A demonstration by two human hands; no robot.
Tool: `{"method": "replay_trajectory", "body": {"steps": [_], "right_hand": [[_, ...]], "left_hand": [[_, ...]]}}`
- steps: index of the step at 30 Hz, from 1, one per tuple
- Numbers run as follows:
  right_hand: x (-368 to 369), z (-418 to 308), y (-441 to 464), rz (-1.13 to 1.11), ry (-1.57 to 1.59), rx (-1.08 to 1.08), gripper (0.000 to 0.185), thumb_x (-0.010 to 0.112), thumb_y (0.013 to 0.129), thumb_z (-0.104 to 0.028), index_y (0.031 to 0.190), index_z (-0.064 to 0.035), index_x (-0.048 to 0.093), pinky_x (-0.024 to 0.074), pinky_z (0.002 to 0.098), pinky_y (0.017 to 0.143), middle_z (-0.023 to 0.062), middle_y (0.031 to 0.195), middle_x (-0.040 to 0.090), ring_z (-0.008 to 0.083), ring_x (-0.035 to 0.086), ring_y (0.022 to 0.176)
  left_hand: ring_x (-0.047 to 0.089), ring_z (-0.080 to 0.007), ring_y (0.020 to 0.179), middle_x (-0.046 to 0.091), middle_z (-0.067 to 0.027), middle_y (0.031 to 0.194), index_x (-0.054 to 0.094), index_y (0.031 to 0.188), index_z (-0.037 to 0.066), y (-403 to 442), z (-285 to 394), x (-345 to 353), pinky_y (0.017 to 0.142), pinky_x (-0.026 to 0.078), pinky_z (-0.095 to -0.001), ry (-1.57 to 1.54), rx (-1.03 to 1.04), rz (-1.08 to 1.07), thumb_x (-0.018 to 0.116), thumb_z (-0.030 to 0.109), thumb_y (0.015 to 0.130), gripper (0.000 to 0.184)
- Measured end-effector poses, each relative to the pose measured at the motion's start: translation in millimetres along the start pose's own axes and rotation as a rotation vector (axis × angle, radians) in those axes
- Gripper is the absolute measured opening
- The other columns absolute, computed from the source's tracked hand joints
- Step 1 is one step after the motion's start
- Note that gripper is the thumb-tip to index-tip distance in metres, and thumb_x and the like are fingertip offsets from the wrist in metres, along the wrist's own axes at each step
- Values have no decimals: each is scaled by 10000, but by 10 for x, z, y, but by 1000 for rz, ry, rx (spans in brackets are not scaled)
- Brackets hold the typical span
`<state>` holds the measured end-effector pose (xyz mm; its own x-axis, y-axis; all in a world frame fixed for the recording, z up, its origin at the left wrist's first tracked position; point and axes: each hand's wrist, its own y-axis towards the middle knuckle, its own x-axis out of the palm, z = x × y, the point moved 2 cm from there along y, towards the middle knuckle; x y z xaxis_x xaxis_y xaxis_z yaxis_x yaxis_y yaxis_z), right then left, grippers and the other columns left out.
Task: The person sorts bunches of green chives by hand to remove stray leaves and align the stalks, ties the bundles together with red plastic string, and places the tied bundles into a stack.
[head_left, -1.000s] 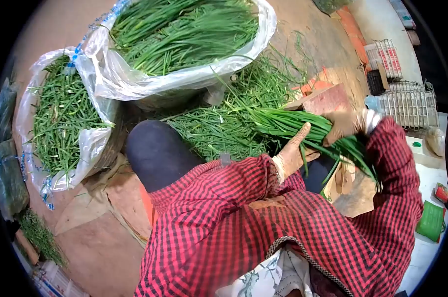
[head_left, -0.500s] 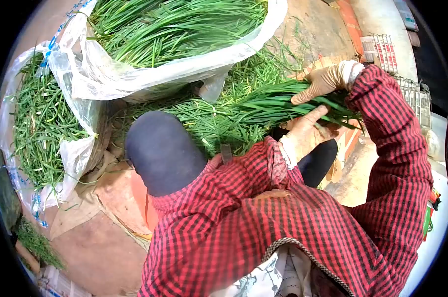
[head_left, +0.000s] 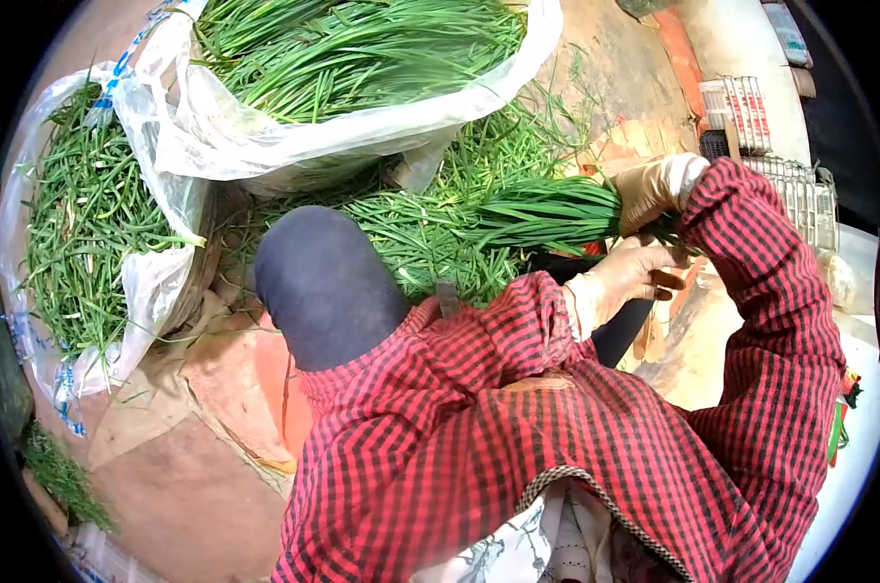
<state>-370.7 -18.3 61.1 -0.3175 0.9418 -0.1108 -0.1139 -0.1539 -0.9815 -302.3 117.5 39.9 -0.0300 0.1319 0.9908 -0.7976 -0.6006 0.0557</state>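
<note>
A bunch of long green garlic chives (head_left: 557,211) lies sideways, its leaves pointing left over a loose green heap (head_left: 440,248). My right hand (head_left: 651,194), in a pale glove, wraps round the bunch from above near its right end. Just below is my left hand (head_left: 620,277), also gloved, beside that same end. Its fingers are bent inward; whatever they pinch is hidden. The stem ends are mostly covered by the hands and the right sleeve.
A large clear plastic bag (head_left: 265,146) full of long chives stands at the top. Left of it, another bag (head_left: 153,291) holds loose green trimmings. My dark-covered knee (head_left: 328,291) rises in the middle. Wire-like crates (head_left: 790,194) stand at the right.
My right hand has moved down and closed further round the bunch. My left hand has shifted slightly right and down, its fingers bending more. The view has tilted a little.
</note>
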Motion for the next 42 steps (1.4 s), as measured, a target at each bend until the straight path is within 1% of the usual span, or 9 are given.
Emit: {"method": "replay_trajectory", "body": {"steps": [7,12,16,19,23,26,30,32,42], "right_hand": [[-240,103,-540,439,227,176,375,714,742,-24,1102,-28,608,545,288,647,71,829,671,132,612,666],[-18,334,-122,389,-567,87,371,663,785,-122,1134,-25,585,474,291,876,99,1046,657,106,578,985],[-505,269,-501,744,-315,448,384,670,834,-185,1200,-126,569,519,359,840,117,996,682,283,641,933],[-264,163,-217,260,-299,-132,485,743,755,-200,1206,-134,577,498,386,877,99,1089,685,305,635,948],[-499,291,-322,798,-278,249,544,716,768,-192,1271,-84,538,528,404,775,167,1010,680,334,655,869],[-379,7,-625,514,-261,-281,612,748,742,-153,1303,-72,517,534,402,766,200,944,685,347,666,868],[-483,335,-532,1066,-102,11,576,752,745,-99,1283,-100,548,525,385,820,204,1068,663,299,671,924],[-353,325,-636,593,-209,-225,596,763,736,-145,1293,-109,552,523,386,816,195,1041,674,306,663,892],[154,226,-1053,956,-109,-67,398,736,741,-219,1082,-47,623,529,427,756,188,910,682,385,653,884]], "left_hand": [[655,-174,890,651,-118,1122,463,1303,45,-83,103,-172,800,532,-305,-17,105,38,564,247,956,414],[651,-138,816,690,-70,959,613,1116,35,-84,48,-349,743,527,-270,226,-108,24,542,273,964,291],[643,-119,813,690,-60,970,592,1148,31,-93,109,-367,742,522,-254,199,-21,84,527,297,974,324],[638,-127,860,670,-81,1016,546,1233,26,-111,106,-419,769,523,-261,110,17,35,518,304,980,377],[638,-140,868,662,-85,1014,541,1238,21,-98,101,-422,786,524,-274,85,1,51,513,309,980,388],[643,-174,912,659,-99,1032,543,1233,8,-138,78,-402,818,529,-314,86,-5,26,527,305,969,397],[642,-189,945,652,-104,1059,538,1243,3,-109,40,-413,832,532,-326,39,-18,8,497,282,983,383],[640,-193,956,651,-105,1070,530,1259,2,-119,-21,-419,842,530,-328,40,-37,-20,491,296,986,403],[524,-353,1239,499,-241,1347,370,1402,2,-159,-3,-354,1004,462,-520,-283,31,186,495,642,897,825]]}}
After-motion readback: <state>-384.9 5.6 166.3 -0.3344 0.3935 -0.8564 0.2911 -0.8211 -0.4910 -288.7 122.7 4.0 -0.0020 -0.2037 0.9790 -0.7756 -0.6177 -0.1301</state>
